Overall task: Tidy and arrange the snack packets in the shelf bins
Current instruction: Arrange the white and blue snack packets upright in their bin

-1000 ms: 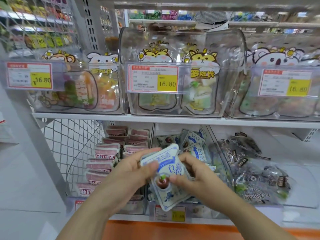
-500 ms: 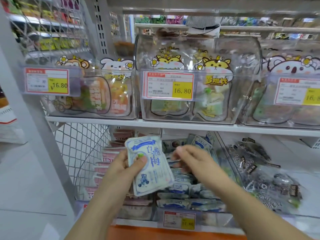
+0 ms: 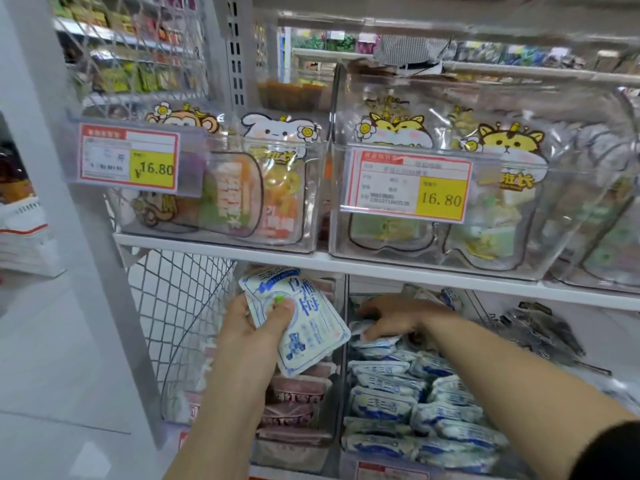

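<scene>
My left hand [image 3: 254, 325] grips a white-and-blue snack packet [image 3: 304, 327], thumb across its front, held up in front of the lower left bin. My right hand [image 3: 394, 318] reaches into the middle lower bin [image 3: 344, 358] and its fingers curl on a white-and-blue packet [image 3: 363, 329] at the back of the pile. Several matching packets [image 3: 415, 403] fill that bin in rows. The lower left bin holds stacked pink packets [image 3: 298, 400], partly hidden by the held packet and my left forearm.
Clear bins with cartoon-animal bags [image 3: 225, 188] and price tags [image 3: 405, 181] sit on the shelf above [image 3: 311, 258], just over my hands. Dark packets [image 3: 540, 330] lie at the lower right. A wire mesh side panel [image 3: 180, 306] and white upright post [image 3: 86, 237] bound the left.
My left hand has lifted the packet up and left on its own. My right hand let go of it and has reached deeper into the middle bin onto another packet.
</scene>
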A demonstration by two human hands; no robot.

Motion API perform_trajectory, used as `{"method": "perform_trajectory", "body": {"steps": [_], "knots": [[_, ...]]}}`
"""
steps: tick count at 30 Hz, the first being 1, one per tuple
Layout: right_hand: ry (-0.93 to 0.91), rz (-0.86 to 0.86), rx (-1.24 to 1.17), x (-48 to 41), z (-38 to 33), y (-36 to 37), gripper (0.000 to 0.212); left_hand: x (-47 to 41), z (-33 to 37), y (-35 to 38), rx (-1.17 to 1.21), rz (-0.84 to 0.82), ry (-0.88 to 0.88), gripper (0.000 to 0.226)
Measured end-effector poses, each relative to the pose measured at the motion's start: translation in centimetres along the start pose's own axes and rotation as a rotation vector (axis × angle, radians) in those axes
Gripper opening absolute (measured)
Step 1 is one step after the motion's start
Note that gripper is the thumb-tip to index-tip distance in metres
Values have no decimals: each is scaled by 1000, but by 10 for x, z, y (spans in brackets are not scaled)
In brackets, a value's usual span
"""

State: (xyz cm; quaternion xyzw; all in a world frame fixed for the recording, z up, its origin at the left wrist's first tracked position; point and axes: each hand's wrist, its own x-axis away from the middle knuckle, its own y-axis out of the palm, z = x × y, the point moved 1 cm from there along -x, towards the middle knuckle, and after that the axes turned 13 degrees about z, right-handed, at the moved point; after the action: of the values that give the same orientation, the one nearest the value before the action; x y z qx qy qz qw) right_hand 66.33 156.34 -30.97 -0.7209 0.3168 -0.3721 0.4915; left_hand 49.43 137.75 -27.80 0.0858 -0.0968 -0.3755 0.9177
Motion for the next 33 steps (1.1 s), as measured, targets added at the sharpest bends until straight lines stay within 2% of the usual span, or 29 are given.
{"method": "perform_trajectory", "body": {"steps": [2, 5, 10, 14, 17, 20, 23, 25, 27, 29, 31, 33], "knots": [[-15, -14, 45, -4, -2, -1, 63, -2, 1, 0, -11, -6, 1, 15], [-61, 80, 63, -4, -3, -4, 36, -3, 3, -1, 15, -18, -3, 17], [-72, 274, -125, 9, 12, -19, 28, 1, 9, 0, 17, -63, 24, 29], [-100, 240, -118, 13, 10, -12, 14, 0, 6, 1, -2, -38, 23, 18], [-59, 222, -132, 9, 7, 6, 15, 1, 5, 3, 2, -40, 19, 16], [-76, 218, -128, 11, 4, 8, 27, 2, 6, 5, 3, -58, 14, 14], [-79, 144, -161, 13, 7, 2, 36, 0, 2, 4, -38, -57, 14, 10], [-30, 105, -217, 17, 12, -1, 30, 0, 0, 4, -67, -58, 12, 11], [-4, 146, -304, 22, 16, -3, 23, -1, -1, 5, -88, -57, 12, 11], [27, 273, -305, 20, 22, -5, 22, 0, -1, 5, -98, -57, 18, 11], [99, 359, -230, 13, 28, -7, 33, 0, -1, 5, -102, -49, 20, 10], [174, 369, -198, 3, 29, -7, 42, 0, -1, 5, -100, -41, 22, 9]]}}
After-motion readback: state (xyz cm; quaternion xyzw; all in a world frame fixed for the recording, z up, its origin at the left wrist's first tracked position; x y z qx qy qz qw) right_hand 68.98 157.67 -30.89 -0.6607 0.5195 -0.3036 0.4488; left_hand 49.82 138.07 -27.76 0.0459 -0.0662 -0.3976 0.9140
